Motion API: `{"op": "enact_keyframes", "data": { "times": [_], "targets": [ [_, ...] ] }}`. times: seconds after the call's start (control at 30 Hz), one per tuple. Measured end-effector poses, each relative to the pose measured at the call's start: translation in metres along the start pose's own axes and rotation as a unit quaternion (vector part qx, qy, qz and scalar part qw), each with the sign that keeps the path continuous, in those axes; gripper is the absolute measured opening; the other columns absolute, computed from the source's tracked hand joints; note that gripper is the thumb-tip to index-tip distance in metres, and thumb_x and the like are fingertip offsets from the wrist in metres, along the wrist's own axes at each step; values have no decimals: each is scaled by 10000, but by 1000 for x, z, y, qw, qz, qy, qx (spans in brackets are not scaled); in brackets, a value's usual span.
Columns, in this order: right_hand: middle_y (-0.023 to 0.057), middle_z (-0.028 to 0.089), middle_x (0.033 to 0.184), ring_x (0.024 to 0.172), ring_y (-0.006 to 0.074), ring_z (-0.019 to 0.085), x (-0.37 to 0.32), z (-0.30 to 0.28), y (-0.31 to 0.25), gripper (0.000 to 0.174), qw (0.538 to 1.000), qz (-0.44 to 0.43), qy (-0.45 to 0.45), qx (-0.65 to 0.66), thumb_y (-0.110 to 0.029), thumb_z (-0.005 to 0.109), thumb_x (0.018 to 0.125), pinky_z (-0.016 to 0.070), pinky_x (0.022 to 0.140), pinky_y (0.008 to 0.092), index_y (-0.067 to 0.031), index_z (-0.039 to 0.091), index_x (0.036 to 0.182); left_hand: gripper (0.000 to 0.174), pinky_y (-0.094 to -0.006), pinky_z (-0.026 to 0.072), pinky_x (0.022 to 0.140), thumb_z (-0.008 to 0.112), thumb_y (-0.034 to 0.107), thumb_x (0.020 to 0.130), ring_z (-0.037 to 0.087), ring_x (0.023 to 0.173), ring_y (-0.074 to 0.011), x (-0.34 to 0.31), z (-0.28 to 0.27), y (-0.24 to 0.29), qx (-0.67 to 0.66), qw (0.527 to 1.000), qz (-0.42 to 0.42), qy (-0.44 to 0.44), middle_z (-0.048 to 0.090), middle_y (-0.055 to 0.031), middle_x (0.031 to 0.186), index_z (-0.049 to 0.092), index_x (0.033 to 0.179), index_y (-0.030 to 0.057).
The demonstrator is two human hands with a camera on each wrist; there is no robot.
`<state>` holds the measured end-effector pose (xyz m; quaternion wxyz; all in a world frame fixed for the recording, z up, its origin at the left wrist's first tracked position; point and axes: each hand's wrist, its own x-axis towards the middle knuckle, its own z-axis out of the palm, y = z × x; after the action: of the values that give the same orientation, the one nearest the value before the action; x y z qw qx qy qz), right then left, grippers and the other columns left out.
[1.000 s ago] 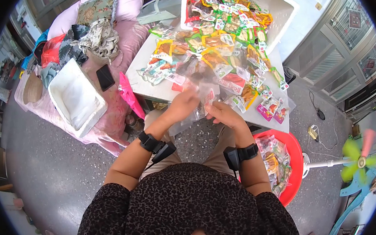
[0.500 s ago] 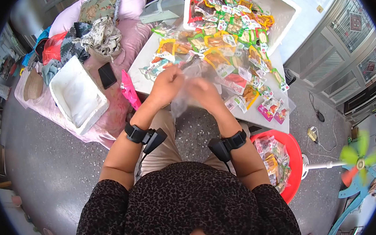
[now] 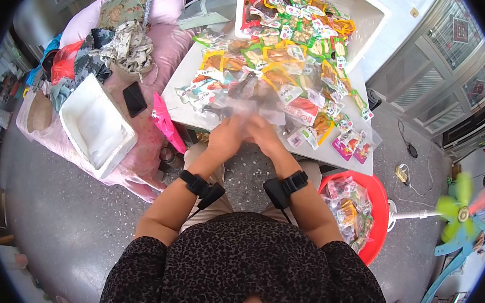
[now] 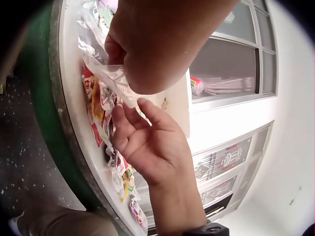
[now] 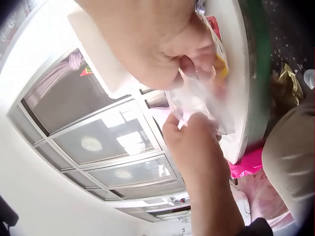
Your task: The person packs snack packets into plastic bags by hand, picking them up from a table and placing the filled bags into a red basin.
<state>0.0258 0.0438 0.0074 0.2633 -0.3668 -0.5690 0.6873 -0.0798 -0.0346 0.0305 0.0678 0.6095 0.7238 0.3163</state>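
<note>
A clear plastic bag [image 3: 243, 108] is between my hands at the front edge of the table, over the packets. My left hand [image 3: 226, 137] pinches one side of it between thumb and fingers, as the right wrist view shows. On the other side, my right hand [image 3: 264, 135] pinches the bag's edge with thumb and fingertips; that grip shows in the left wrist view, where the bag [image 4: 109, 77] stretches between both hands. Sealed snack packets [image 3: 281, 80] in yellow, green and red lie heaped just beyond my hands. The bag's contents are blurred.
A white foam box [image 3: 370, 22] full of packets stands at the back of the white table [image 3: 337, 156]. Below the table's right side is a red basin [image 3: 380, 209] holding bagged packets. A foam tray [image 3: 95, 129] and phone [image 3: 134, 99] lie on the bed. A fan [image 3: 463, 214] spins at right.
Both hands lifted with the clear bag toward the left, then came back down close together at the table edge. The bag hung lower half a second ago and now lies forward over the packets.
</note>
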Motion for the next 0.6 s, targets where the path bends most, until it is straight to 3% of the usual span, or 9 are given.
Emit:
{"op": "enact_keyframes", "data": {
  "times": [0.07,0.13,0.23,0.33,0.43,0.53,0.6],
  "targets": [
    [44,538,785,719,127,518,-3,-19,4,214,995,-26,41,-87,-139,517,726,431,623,265,-24,509,905,355,-406,437,641,465,75,666,530,739,-343,3,1,-2,-9,1000,-3,17,523,-186,865,441,1021,62],
    [71,531,714,671,163,526,13,-54,37,219,959,-170,170,-147,-135,522,719,431,623,270,-5,503,894,348,-407,435,643,460,73,671,531,738,-341,4,2,-3,-15,999,-10,26,528,-186,854,444,1018,58],
    [99,551,798,756,218,534,-5,-73,5,270,889,-134,269,-347,-126,516,703,420,629,321,-37,487,956,332,-406,434,647,451,76,678,534,737,-339,6,2,-1,-20,999,-24,21,533,-184,847,450,1009,54],
    [160,514,911,780,282,525,5,-79,10,275,814,-163,218,-513,-103,507,685,426,642,347,-25,480,948,320,-404,434,653,447,83,682,535,743,-338,7,3,2,-25,999,-31,7,536,-181,865,455,1001,52],
    [160,449,1072,901,309,483,8,-66,7,326,731,-195,195,-624,-131,525,666,396,698,414,-47,475,978,319,-401,434,658,448,92,683,535,749,-335,6,4,3,-28,999,-25,15,538,-179,877,458,999,51],
    [142,409,1133,977,315,440,13,-58,4,334,709,-185,193,-653,-158,531,669,350,760,458,-66,482,986,317,-397,433,664,448,96,684,536,754,-330,5,3,6,-29,999,-33,9,541,-176,874,459,997,51],
    [138,425,1121,1004,304,426,15,-56,10,302,684,-250,197,-657,-157,520,678,324,786,470,-67,491,965,312,-393,433,665,447,97,685,537,755,-327,5,2,7,-37,998,-46,5,544,-174,867,462,992,51]
  ]
}}
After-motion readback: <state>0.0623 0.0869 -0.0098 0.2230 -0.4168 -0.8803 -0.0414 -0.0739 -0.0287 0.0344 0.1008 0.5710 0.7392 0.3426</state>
